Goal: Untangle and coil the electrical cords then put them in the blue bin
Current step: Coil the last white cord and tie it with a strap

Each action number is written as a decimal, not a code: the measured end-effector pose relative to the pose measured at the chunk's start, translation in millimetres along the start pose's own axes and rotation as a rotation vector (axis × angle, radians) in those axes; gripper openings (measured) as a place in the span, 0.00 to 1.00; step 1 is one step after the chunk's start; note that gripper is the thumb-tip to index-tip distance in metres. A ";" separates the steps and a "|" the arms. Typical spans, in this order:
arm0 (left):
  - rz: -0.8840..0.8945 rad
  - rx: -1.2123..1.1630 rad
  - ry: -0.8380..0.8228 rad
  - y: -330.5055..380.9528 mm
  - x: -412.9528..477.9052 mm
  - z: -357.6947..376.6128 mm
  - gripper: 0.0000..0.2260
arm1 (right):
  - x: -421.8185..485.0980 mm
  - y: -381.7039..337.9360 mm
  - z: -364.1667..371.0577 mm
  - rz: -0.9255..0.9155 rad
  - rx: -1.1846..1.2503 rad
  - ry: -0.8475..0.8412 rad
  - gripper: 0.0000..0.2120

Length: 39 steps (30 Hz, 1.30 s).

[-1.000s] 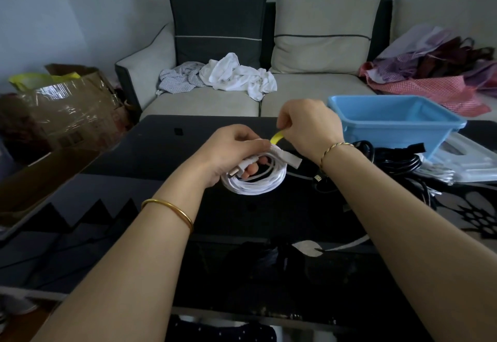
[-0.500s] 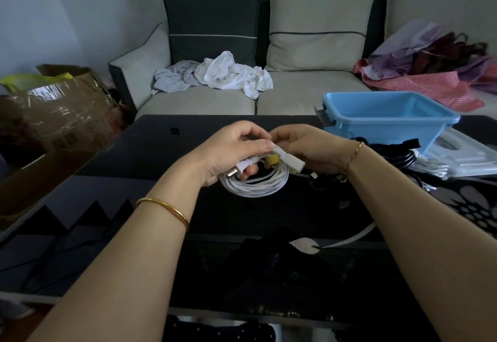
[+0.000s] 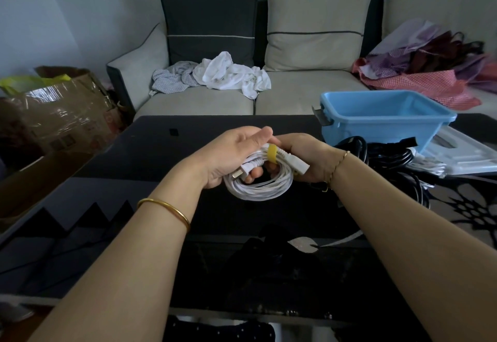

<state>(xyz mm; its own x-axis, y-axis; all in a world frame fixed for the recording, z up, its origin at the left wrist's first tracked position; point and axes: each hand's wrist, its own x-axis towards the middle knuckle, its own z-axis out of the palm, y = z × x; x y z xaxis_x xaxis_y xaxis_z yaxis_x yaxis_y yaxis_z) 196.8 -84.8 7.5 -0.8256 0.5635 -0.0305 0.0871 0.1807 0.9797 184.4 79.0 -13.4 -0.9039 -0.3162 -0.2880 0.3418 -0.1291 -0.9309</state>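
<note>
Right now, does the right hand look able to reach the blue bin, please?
Probably yes: the right hand, gripping the white cord coil, is close to the blue bin, whose open top faces up; only low black cords lie between.

The left hand [image 3: 231,153] and right hand [image 3: 306,158] bury the top of the white cord [image 3: 258,189] coil, so the ends of the yellow strap [image 3: 272,153] cannot be seen. The right fingers lie mostly behind the loops. At 3 o'clock from the hands, the black cords [image 3: 387,154] slip behind the wrist and under the blue bin [image 3: 376,126], and their number is unclear. The white lid [image 3: 462,158] beyond them runs off the picture's edge.
</note>
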 end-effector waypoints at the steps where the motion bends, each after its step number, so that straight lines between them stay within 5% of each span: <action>1: 0.001 0.005 -0.011 0.1 -0.6 0.3 0.23 | -0.3 0.7 -0.4 0.007 0.009 0.001 0.11; 10: 0.020 0.032 -0.033 -3.1 0.3 -2.2 0.08 | -0.2 2.4 -1.1 -0.009 0.011 -0.033 0.10; 30: 0.076 0.155 0.076 -6.0 6.6 3.7 0.09 | -20.1 -14.3 -23.8 -0.036 -0.206 -0.021 0.08; 39: 0.078 0.213 0.137 -1.0 6.1 10.1 0.08 | -10.1 -9.6 -9.4 -0.152 -0.442 0.268 0.06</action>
<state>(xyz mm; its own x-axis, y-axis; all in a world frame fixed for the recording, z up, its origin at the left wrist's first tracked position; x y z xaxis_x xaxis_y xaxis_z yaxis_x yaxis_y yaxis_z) 197.3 -73.4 4.3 -0.8780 0.4710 0.0849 0.2569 0.3143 0.9139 187.8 92.3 -3.6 -0.9884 -0.0668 -0.1361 0.1133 0.2711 -0.9559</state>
